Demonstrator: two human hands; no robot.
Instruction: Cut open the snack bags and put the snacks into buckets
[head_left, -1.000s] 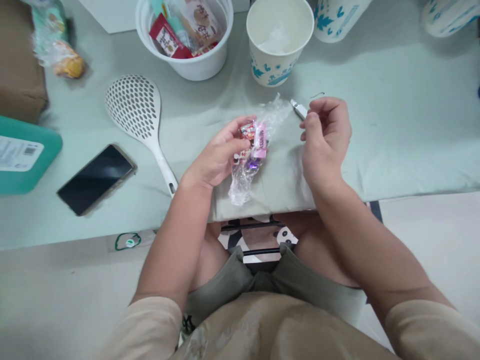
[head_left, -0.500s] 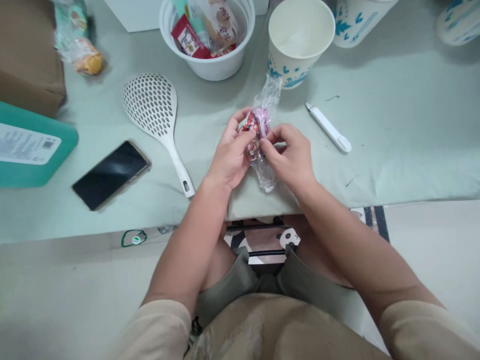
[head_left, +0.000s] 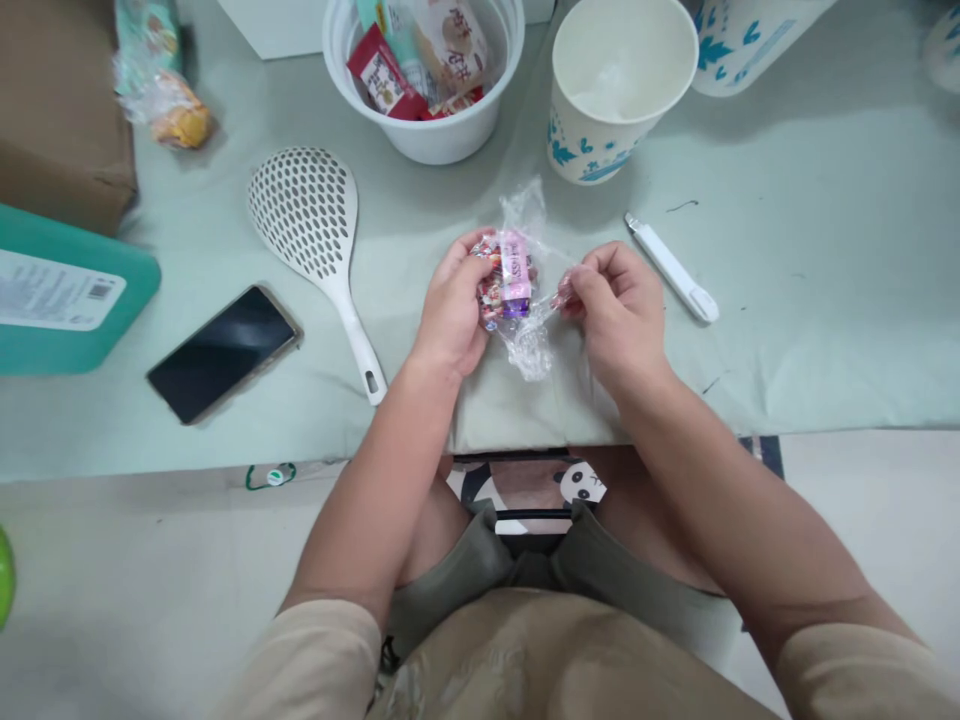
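In my left hand is a small bundle of wrapped candies, red and pink-purple, with clear plastic wrap loose around it. The fingers are closed about its left side, the thumb on top. My right hand pinches a piece of the clear plastic to the right of the bundle, and the film stretches between both hands. Something reddish shows at the right fingertips, too small to make out. Both hands are just above the cloth, near the table's front edge.
A white slotted skimmer and a phone lie to the left. Behind the hands stand a white tub of packaged snacks and a paper cup with clear plastic inside. A white utility knife lies right; a green container stands far left.
My right hand has moved right, away from the candies, drawing the clear plastic out with it. The pink-purple wrapper now shows more fully. My left hand keeps its hold.
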